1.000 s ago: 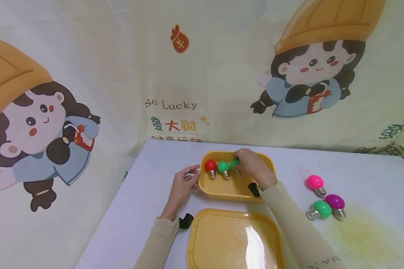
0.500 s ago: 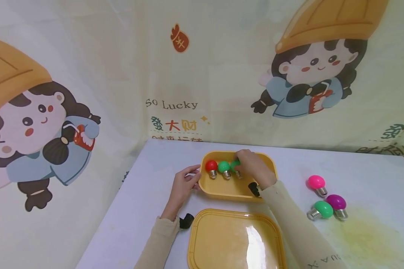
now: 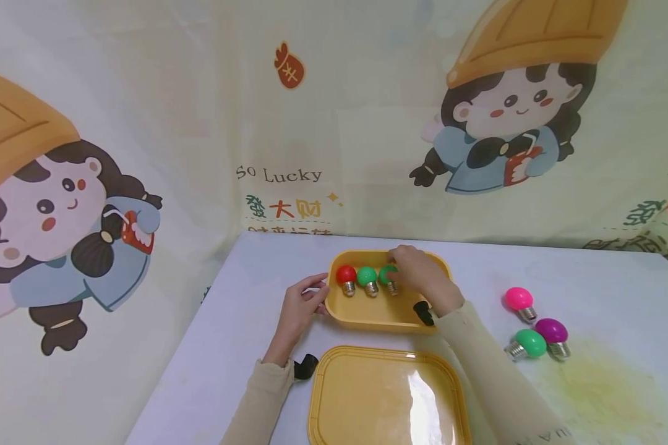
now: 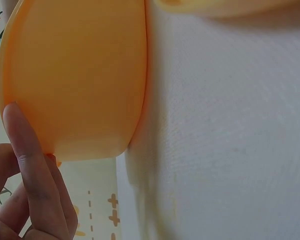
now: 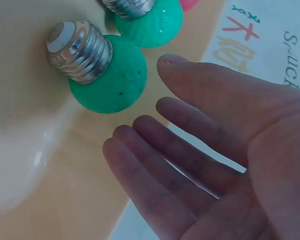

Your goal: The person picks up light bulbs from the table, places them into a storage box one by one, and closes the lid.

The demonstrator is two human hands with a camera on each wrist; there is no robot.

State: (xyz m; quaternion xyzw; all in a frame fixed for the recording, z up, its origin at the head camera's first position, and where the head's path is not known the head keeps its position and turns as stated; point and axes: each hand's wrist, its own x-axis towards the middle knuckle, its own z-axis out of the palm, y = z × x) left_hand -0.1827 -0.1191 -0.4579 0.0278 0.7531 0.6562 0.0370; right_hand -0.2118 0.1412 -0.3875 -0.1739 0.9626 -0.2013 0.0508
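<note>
Inside a yellow plastic box [image 3: 367, 316], a red light bulb [image 3: 346, 274], a green light bulb [image 3: 367, 275] and another green light bulb [image 3: 386, 274] lie side by side in a row. Their metal screw bases point toward the near side. My right hand [image 3: 420, 275] is over the box by the rightmost bulb. In the right wrist view, a small gap separates its extended fingers from that green bulb [image 5: 121, 82], and it holds nothing. At the box's left end, my left hand [image 3: 302, 301] rests its fingers against the outer wall [image 4: 85, 75], just below the rim.
A yellow lid [image 3: 386, 395] lies flat in front of the box. To the right on the white table [image 3: 200, 371] are a pink bulb [image 3: 519, 298], a purple bulb [image 3: 552, 330] and a green bulb [image 3: 530, 342]. A printed cloth [image 3: 367, 142] hangs behind.
The head view shifts slightly. The right hand has eased off the rightmost green bulb a little, leaving more of it showing. The left hand keeps its place at the box.
</note>
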